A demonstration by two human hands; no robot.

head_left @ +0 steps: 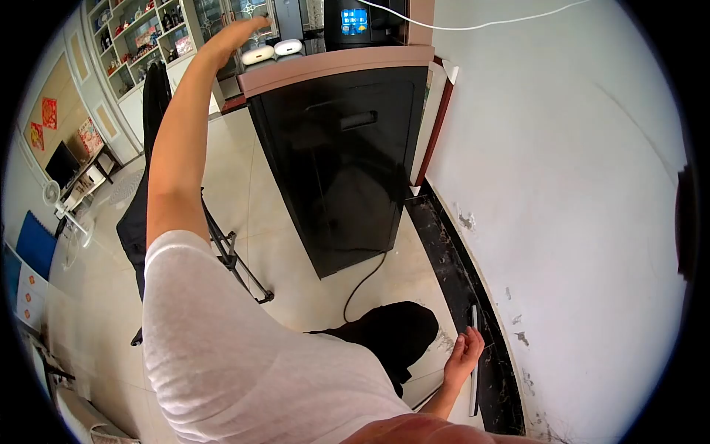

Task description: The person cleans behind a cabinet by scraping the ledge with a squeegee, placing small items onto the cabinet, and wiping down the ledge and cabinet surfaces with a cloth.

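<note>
My left hand [240,37] is stretched out over the top of a black cabinet [347,148] with a pinkish-brown edge, its fingers extended and holding nothing I can see. Beside it on the cabinet top lie a cream oval case [257,55] and a white oval case [288,47], both resembling earbud cases. Low on the right, my right hand [464,353] has bent fingers against a thin, flat, grey-edged slab [475,388], which stands on edge near the dark baseboard. The slab's kind is not clear, and the thumb side of the grip is partly hidden.
A device with a lit blue screen [354,22] and a white cable [488,27] are on the cabinet. A black folding chair [137,222] stands left, with a black cord [362,285] on the floor. A white wall [562,185] bounds the right; shelves [140,41] stand behind.
</note>
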